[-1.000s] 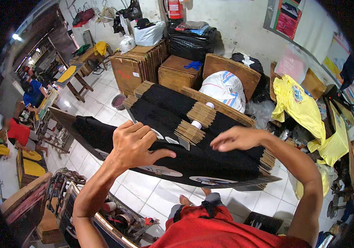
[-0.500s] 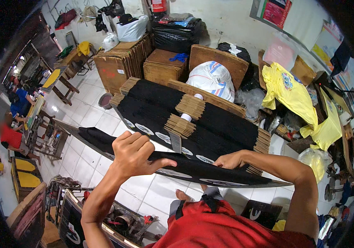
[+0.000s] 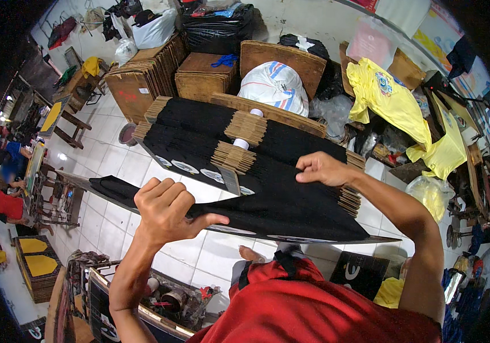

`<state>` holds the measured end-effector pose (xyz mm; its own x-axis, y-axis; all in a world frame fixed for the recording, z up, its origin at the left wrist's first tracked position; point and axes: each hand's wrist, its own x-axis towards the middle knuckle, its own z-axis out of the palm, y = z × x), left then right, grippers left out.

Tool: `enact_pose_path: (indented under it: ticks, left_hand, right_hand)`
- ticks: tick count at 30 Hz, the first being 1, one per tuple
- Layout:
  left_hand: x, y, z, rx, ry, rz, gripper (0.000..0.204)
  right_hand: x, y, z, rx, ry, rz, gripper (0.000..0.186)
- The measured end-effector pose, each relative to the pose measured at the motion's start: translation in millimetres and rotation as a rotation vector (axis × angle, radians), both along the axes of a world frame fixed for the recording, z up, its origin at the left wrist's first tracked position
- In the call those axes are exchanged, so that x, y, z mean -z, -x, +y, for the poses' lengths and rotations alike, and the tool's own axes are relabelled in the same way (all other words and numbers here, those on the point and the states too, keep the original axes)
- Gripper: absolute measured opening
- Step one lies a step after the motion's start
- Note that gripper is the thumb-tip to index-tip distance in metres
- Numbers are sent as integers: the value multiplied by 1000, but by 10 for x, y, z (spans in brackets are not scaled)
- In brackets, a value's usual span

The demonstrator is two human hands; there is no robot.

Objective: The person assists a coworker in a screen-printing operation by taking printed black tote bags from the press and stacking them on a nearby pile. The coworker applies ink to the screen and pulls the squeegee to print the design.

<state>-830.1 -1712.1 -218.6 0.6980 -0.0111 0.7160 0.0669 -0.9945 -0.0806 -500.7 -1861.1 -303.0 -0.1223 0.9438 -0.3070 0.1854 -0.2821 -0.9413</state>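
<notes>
A black garment lies stretched over a flat board held in front of me. My left hand is closed around the board's near left edge, thumb pointing right. My right hand pinches the black cloth at the board's far right side. Behind it, rows of black garments on brown cardboard boards fan out in a rack, with bare cardboard ends sticking up between them.
Stacks of brown boards and a white sack stand at the back. Yellow shirts hang to the right. Other people sit at wooden tables on the left. White tiled floor lies below. A dark printed frame rests near my knee.
My right hand has moved up from the board's near edge to its far right side. My left hand has closed tighter on the left edge. The view has tilted downward.
</notes>
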Motion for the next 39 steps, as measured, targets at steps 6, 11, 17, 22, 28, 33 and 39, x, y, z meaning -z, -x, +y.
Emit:
enact_pose_path:
  ticks: [6,11,17,22,28,33,39]
  left_hand:
    - [48,-19,30,-13,-1,-17,59]
    - [117,-66,105,-40,-35,-10,60]
    - [232,-153,142,-33,23,-36,58]
    - [288,-270,100,8,35,-56,58]
    - [589,-417,5,78,56,-53,57]
    - [1152,-410,12,30,176,85,47]
    - [2041,-191,-148,-371,582,208,62]
  right_hand:
    - [-653,48,-74,140,-110,-374,16]
    - [-1230,375,-356,-137,-381,-625,20]
    - [-1709,685,-615,-438,-167,-409,40]
    - [-1547,693,-353,-112,-381,-727,43]
    - [-751,1198,71,-350,-305,-860,34]
    - [4,1331,337,-326,-215,-901,20]
    - [1474,1264,399,-347,-143,-941,24]
